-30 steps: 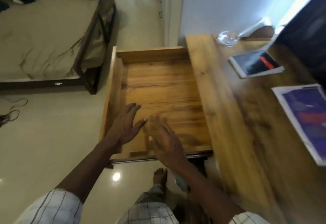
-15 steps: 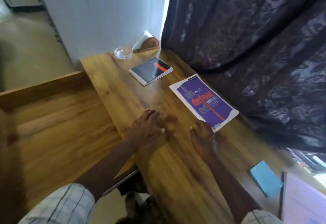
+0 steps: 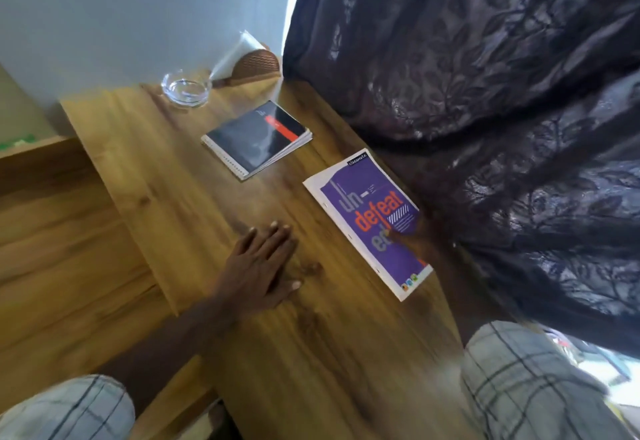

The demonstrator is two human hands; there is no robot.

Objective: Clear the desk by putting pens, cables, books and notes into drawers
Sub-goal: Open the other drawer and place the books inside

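A purple book (image 3: 363, 218) with orange lettering lies on the wooden desk (image 3: 311, 353) near the curtain. My right hand (image 3: 414, 240) is at the book's right edge, with the thumb on the cover; the fingers are blurred and partly hidden by the book. My left hand (image 3: 263, 266) rests flat on the desk to the left of the book, fingers straight. Farther back lies a black spiral notebook (image 3: 256, 138) with a red stripe. The open wooden drawer (image 3: 59, 231) is at the left, below the desk edge.
A clear glass dish (image 3: 185, 89) and a wooden napkin holder (image 3: 258, 63) stand at the desk's far corner by the white wall. A dark patterned curtain (image 3: 485, 93) hangs along the right side of the desk.
The view turned from the open drawer to the desk. My left hand settled flat on the desk, and my right hand moved right to the purple book's edge.
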